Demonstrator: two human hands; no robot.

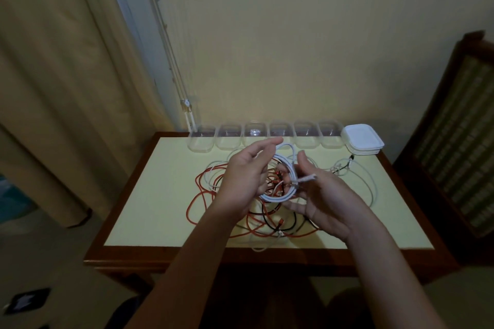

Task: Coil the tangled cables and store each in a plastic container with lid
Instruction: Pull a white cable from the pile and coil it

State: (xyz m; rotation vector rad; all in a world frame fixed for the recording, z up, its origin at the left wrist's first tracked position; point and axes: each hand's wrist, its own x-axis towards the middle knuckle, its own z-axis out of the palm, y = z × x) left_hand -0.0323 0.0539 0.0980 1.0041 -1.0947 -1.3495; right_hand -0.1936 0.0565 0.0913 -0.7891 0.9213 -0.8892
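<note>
A white cable is wound into a round coil that I hold above the table between both hands. My left hand has its fingers through the coil's left side. My right hand pinches the coil's right side, and the cable's end sticks out past the thumb. Below lies a tangle of red, black and white cables on the yellow tabletop. Several clear plastic containers stand open in a row along the far edge. A stack of white lids sits at the row's right end.
The small table has a dark wooden rim and stands against a cream wall. A wooden chair stands close on the right. A curtain hangs at the left. A loose white cable loop lies at the table's right side.
</note>
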